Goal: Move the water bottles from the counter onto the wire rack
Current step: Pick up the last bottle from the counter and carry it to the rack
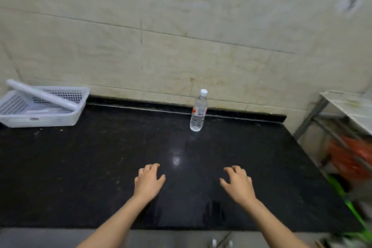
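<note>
One clear water bottle with a white cap and a red-and-white label stands upright near the back of the black counter, close to the wall. My left hand and my right hand hover palm-down over the counter's front half, fingers loosely curled, holding nothing. Both hands are well short of the bottle. A metal rack with a pale top shelf stands just past the counter's right end, blurred.
A white plastic basket with a white tube lying across it sits at the counter's back left. Orange and green items show blurred on the rack's lower levels at the right. A tiled wall runs behind the counter.
</note>
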Tool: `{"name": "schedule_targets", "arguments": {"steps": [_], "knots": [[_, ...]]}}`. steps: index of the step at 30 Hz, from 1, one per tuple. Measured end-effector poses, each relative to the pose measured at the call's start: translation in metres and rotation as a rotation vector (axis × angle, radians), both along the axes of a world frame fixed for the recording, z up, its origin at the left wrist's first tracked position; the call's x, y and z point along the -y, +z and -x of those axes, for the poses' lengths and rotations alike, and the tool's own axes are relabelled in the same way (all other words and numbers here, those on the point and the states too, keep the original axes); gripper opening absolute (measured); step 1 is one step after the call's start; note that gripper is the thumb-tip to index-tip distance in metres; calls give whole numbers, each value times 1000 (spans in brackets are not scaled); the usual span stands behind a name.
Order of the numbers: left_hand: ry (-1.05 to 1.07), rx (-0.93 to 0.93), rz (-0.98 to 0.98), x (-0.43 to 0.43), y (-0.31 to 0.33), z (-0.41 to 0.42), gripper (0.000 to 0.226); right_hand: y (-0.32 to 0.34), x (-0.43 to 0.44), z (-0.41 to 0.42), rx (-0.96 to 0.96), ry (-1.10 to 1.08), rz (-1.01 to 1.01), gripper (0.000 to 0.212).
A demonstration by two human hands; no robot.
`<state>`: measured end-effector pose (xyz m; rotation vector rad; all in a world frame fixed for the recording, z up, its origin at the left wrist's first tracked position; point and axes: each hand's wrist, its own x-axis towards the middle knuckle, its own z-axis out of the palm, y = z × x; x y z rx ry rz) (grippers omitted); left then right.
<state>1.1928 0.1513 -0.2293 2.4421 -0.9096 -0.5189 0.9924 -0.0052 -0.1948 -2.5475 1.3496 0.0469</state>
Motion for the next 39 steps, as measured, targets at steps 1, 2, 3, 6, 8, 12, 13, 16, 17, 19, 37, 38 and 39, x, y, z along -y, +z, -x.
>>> {"name": "schedule_targets", "arguments": {"steps": [1,2,3,6,8,12,13,16,17,19,37,38,39], "knots": [[-31,0,-7,12,-2,-1,48,-1,4,-1,5,-16,3,48],[-58,2,-16,22,-4,-3,49,-2,9,-2,10,-29,5,48],[-81,5,-24,33,-6,-6,49,-4,15,-5,19,-43,5,49],[-119,35,-59,62,-11,-23,49,-11,35,-24,57,-76,-16,49],[-115,56,-78,77,-13,-40,49,-18,50,-45,79,-77,-38,49],[-80,93,-118,97,-15,-85,49,-27,76,-103,122,-55,-106,50],[-61,99,-123,100,-16,-96,49,-28,81,-117,138,-52,-129,50],[-3,105,-146,109,-24,-122,49,-29,95,-154,214,-72,-190,50],[7,104,-161,111,-28,-128,49,-30,99,-165,253,-102,-214,50],[21,111,-197,112,-40,-138,49,-31,106,-183,349,-179,-251,50],[-195,186,-328,105,-89,-175,55,-31,178,-302,953,-878,-233,79],[-199,190,-325,105,-88,-175,54,-30,180,-302,938,-882,-245,75],[-203,195,-326,106,-88,-175,54,-30,180,-299,914,-874,-253,73]]}}
